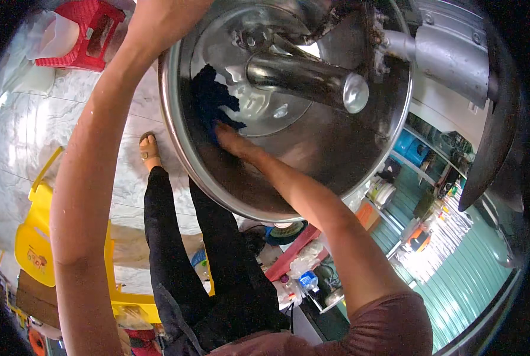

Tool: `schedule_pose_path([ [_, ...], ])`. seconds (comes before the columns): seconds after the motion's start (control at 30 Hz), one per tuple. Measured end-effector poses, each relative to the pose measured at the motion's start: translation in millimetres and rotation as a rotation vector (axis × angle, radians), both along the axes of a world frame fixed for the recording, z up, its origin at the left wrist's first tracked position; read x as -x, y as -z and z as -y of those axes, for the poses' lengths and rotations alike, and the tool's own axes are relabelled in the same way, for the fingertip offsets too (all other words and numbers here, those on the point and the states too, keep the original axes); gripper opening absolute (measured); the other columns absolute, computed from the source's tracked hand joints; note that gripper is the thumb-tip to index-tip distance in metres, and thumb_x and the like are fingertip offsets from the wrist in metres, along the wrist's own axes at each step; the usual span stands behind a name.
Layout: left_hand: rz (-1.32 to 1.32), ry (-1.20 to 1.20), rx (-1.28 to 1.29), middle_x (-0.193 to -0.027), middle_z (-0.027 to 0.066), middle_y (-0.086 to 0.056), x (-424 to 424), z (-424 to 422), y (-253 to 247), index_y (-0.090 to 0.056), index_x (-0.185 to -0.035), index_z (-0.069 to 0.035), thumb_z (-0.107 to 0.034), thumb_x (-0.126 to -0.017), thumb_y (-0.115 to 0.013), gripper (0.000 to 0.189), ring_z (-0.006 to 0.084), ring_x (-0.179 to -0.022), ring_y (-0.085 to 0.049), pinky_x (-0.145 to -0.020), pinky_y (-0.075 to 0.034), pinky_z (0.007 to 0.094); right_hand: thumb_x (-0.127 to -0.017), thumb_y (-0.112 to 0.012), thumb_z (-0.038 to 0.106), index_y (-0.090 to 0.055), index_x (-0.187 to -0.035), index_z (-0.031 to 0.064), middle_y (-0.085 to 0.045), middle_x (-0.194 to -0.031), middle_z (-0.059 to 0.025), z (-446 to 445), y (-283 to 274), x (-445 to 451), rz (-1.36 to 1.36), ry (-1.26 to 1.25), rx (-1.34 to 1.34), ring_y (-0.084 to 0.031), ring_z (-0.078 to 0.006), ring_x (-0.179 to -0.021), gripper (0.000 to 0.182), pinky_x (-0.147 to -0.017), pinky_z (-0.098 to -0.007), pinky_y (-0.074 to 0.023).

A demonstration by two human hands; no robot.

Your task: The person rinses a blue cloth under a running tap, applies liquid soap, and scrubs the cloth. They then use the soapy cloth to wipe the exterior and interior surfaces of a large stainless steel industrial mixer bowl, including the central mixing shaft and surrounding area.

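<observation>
A large round stainless-steel mixing bowl [287, 178] is before me, with its rolled rim towards my body. Down inside it, at the left inner wall, my right hand [230, 138] grips a crumpled dark blue cloth [211, 95]. The cloth spreads over the wall and onto the bowl's bottom; my fingertips are partly hidden in it. A thick metal mixing shaft [296, 78] with a rounded end lies across the bowl's inside. My left hand [171, 18] reaches past the bowl's upper left rim, and its fingers are cut off by the picture's top edge.
A metal drive arm [451, 62] joins the bowl's right side. On the marbled floor tiles [136, 107] stand a red plastic stool [76, 38] and a yellow chair [36, 236]. Shelving [396, 222] with containers is at right, and a plastic bottle [308, 280] lies near my right hip.
</observation>
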State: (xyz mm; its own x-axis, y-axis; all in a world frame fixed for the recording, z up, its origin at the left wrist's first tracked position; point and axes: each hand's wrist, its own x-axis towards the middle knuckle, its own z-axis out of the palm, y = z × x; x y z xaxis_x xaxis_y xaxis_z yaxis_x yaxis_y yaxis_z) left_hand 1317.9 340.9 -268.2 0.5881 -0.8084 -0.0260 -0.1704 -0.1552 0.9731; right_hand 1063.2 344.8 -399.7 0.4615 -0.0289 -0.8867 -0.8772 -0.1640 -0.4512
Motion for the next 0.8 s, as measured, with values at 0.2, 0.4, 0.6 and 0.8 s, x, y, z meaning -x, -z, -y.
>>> schedule_pose_path([
  [0.2,-0.054,-0.008,-0.009,-0.08,0.0009,-0.062,-3,-4,10,-0.067,-0.105,-0.002,-0.006,-0.091,-0.053,0.02,0.0072,-0.066,-0.052,-0.061,-0.042,0.0245,-0.093,-0.042,0.012,-0.049,-0.131,0.0053,-0.05,-0.133,-0.0192,50,-6,136,0.172,-0.449,0.29,-0.051,-0.0359,-0.118,0.039,-0.103,-0.0445,-0.0385],
  [0.4,0.069,-0.026,0.027,-0.083,0.0033,-0.064,-3,0,12,-0.068,-0.105,-0.002,-0.007,-0.091,-0.055,0.02,0.0092,-0.072,-0.056,-0.066,-0.045,0.0265,-0.089,-0.053,0.03,-0.05,-0.128,0.0096,-0.054,-0.127,-0.0112,255,-76,125,-0.183,-0.59,1.061,-0.051,-0.0266,-0.116,0.044,-0.1,-0.0422,-0.0351],
  [0.6,0.038,-0.064,-0.025,-0.087,0.0057,-0.067,3,6,-1,-0.068,-0.105,-0.001,-0.009,-0.09,-0.056,0.021,0.0104,-0.077,-0.059,-0.069,-0.047,0.0271,-0.084,-0.05,0.02,-0.055,-0.116,0.0031,-0.05,-0.13,-0.017,195,-51,190,0.075,-0.756,0.897,-0.044,-0.0328,-0.122,0.036,-0.105,-0.0476,-0.0323],
  [0.8,0.014,-0.057,0.082,-0.088,0.0067,-0.069,-4,-1,19,-0.068,-0.101,0.001,-0.006,-0.089,-0.058,0.017,0.0098,-0.081,-0.06,-0.074,-0.047,0.0265,-0.096,-0.032,0.016,-0.032,-0.14,-0.0046,-0.031,-0.146,-0.0278,0,-82,56,-0.026,-0.114,0.016,-0.031,-0.0371,-0.137,0.049,-0.115,-0.0406,-0.0231],
])
